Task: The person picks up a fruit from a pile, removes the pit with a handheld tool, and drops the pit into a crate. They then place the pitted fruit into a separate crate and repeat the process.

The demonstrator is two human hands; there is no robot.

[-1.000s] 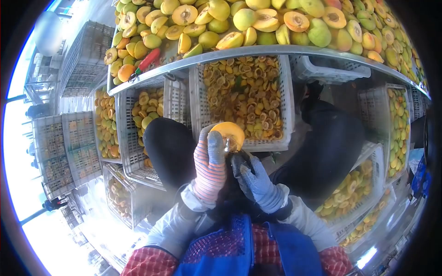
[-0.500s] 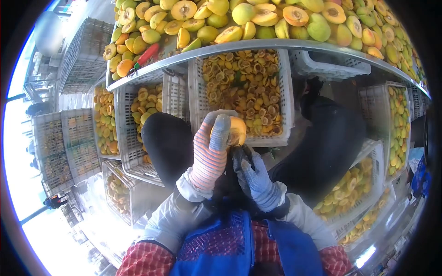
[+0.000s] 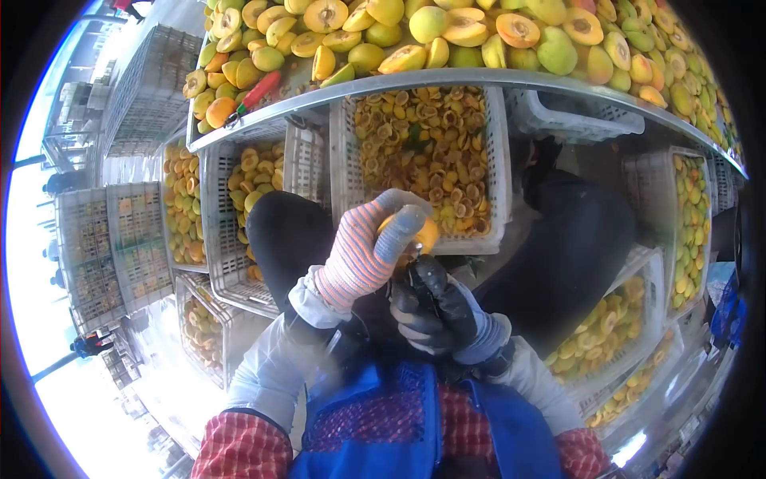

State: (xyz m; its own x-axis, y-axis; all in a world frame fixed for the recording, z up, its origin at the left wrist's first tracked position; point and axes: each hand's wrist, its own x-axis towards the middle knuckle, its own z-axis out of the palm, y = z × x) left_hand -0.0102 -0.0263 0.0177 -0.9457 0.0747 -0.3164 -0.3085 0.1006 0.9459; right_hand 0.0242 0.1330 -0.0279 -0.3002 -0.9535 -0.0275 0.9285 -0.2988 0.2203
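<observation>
My left hand (image 3: 371, 239), in a pink-and-grey striped glove, is wrapped around a yellow-orange peach (image 3: 428, 234), most of it hidden by the fingers. Close below, my right hand (image 3: 439, 307), in a blue-grey glove with a black palm, is closed with its fingers curled. A small tool (image 3: 416, 250) with a shiny metal end shows between this hand and the peach; its handle is hidden in the grip. Both hands are above my lap, before a white crate (image 3: 496, 172) that holds many hollow peach pieces.
Ahead, a metal-edged table (image 3: 447, 77) is heaped with whole and halved peaches. A red-handled tool (image 3: 262, 90) lies at its left edge. Crates of peaches stand left (image 3: 211, 231) and right (image 3: 654, 295). Stacked crates (image 3: 152, 88) rise at far left.
My left hand has tilted to the right with the peach, which is now more covered. My right hand has rolled over, so its black palm and curled fingers show.
</observation>
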